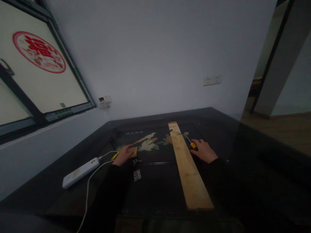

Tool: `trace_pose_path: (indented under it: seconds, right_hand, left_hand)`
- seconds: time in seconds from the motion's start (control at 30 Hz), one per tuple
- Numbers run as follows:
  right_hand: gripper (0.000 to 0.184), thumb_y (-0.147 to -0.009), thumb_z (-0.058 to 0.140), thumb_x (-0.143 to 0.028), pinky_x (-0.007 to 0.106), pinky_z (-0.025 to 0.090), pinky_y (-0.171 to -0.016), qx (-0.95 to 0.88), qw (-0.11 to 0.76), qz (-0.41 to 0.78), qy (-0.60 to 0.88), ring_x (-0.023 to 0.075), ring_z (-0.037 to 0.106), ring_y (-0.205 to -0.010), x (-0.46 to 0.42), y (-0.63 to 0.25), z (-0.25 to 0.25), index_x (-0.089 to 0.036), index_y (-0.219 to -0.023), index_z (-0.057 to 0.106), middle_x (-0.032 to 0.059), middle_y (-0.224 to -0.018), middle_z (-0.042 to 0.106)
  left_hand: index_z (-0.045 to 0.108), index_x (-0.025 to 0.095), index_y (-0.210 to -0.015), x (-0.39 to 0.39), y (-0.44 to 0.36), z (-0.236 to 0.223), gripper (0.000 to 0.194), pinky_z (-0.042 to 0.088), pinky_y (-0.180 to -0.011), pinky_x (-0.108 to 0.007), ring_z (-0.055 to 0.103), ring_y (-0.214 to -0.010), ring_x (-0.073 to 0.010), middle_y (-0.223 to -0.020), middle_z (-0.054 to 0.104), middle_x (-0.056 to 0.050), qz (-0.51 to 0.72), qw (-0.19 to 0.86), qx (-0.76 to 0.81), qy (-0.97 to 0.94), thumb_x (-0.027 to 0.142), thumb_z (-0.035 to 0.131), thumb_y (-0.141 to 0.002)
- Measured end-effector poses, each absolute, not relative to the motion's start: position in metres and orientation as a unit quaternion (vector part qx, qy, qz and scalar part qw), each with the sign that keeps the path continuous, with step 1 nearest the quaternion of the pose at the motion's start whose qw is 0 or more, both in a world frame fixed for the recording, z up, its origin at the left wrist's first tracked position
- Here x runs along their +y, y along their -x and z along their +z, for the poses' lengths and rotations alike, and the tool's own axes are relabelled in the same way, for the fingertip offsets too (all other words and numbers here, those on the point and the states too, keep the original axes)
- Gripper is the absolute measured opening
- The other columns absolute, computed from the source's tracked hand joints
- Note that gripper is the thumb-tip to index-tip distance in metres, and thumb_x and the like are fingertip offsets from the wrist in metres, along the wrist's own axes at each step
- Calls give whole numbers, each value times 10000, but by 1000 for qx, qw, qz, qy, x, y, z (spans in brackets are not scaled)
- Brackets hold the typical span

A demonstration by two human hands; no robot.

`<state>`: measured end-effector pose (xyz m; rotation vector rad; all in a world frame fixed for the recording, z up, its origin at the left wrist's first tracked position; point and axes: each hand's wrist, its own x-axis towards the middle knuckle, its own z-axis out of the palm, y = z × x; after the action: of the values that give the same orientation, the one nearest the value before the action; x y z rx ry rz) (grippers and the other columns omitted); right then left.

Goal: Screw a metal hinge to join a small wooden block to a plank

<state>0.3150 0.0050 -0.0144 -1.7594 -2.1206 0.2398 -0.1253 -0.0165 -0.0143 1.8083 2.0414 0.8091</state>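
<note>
A long pale wooden plank [188,168] lies lengthwise on the dark table [157,191]. My right hand [204,151] rests just right of the plank, fingers wrapped round the yellow handle of a screwdriver [190,142] whose shaft points away toward the plank's far end. My left hand [124,154] lies on the table to the left, fingers closed on a small wooden block [133,151]. Close to that hand, two small metal hinges [137,174] lie on the table.
A white power bank [81,172] with white cables lies at the left. The table top carries a painted flower and bird picture [149,142]. Wall sockets [212,80] sit on the back wall. A window [36,77] is at left, a doorway at right.
</note>
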Motion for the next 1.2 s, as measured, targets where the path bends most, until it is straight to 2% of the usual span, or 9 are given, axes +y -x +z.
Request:
trace_pose_path:
  seconds: [0.13,0.23,0.37,0.47,0.63,0.8,1.0,1.1,1.2]
  right_hand:
    - [476,-850,531,-323,429,426,-893,-759,207,55,615,333,520,-1097,4,-314,-9,-145,-1291,543,195,-1201,546]
    - [445,-853,524,-302,430,424,-920,-769,243,34,591,323,509,-1123,5,-313,-7,-134,-1263,564,189,-1185,559]
    - [390,-853,526,-273,408,419,-966,-786,314,50,530,275,518,-1105,2,-303,-7,-146,-1216,592,150,-1177,580]
    - [365,-857,518,-252,393,410,-999,-802,325,90,492,250,519,-1123,-6,-291,-7,-150,-1197,602,135,-1180,582]
    - [427,-838,556,-225,358,359,-1079,-829,266,144,470,237,493,-1222,-18,-274,-11,-111,-1249,578,148,-1287,544]
    - [577,-871,543,-399,414,266,-1149,-840,201,158,480,294,334,-1391,-21,-271,-20,-110,-1367,488,185,-1467,394]
    - [695,-864,538,-470,417,238,-1161,-842,163,169,486,301,276,-1423,-20,-273,-22,-73,-1420,407,205,-1507,337]
    - [700,-864,543,-466,421,255,-1150,-847,143,156,488,317,304,-1408,-21,-273,-17,-63,-1420,408,209,-1498,352]
    - [692,-871,537,-457,420,264,-1143,-851,123,144,489,330,322,-1396,-23,-272,-10,-40,-1410,418,216,-1483,375]
  left_hand:
    - [527,98,-1267,-13,130,-26,619,380,-1067,-398,528,-1234,-285,-1342,556,-158,246,142,695,-661,394,599,-728]
    - [545,67,-1243,-10,134,-34,665,373,-1067,-417,528,-1229,-308,-1327,558,-193,228,138,698,-664,441,603,-696]
    - [562,88,-1240,-6,143,-41,709,390,-1046,-425,537,-1215,-314,-1300,580,-185,223,124,687,-680,526,603,-684]
    - [578,130,-1235,-5,147,-42,725,400,-1036,-422,540,-1207,-311,-1297,586,-161,215,116,668,-703,546,651,-645]
    - [587,152,-1233,-4,146,-41,723,411,-1015,-421,549,-1176,-307,-1228,613,-148,205,74,676,-704,532,695,-627]
    - [562,129,-1253,-7,133,-28,700,429,-980,-412,561,-1114,-296,-1151,610,-143,222,38,714,-662,534,641,-688]
    - [505,142,-1312,-10,68,3,704,389,-1035,-406,519,-1180,-271,-1251,568,-151,268,62,620,-735,543,615,-745]
    - [490,187,-1337,-7,23,5,751,378,-1050,-401,503,-1224,-276,-1314,546,-147,216,104,551,-800,564,667,-713]
    - [511,181,-1322,-2,-12,-2,795,392,-1033,-405,516,-1209,-297,-1299,549,-161,144,105,555,-813,608,688,-675]
